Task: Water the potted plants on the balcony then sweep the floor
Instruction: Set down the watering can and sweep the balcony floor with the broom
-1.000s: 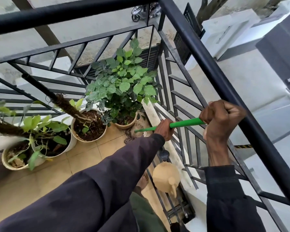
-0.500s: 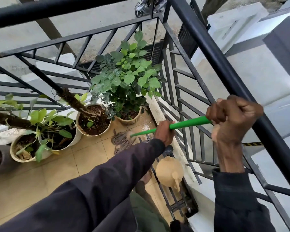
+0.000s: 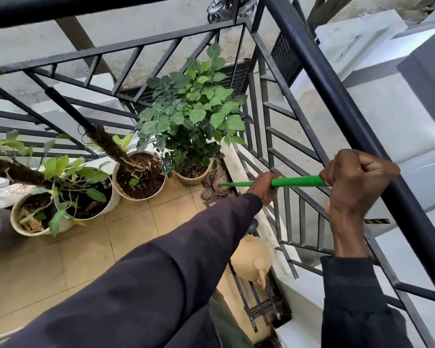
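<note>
Both hands are clamped on the green mop handle [image 3: 296, 182]: left hand [image 3: 263, 188] lower, right hand [image 3: 357, 177] at the top. The mop head [image 3: 212, 188] rests on the floor [image 3: 136, 229] beside the leafy potted plant [image 3: 191, 116].

I see the pots [image 3: 138, 177] lined along the far railing [image 3: 141, 46], the mop head [image 3: 212, 189] right of them, the watering can [image 3: 251, 259] nearer me.
</note>
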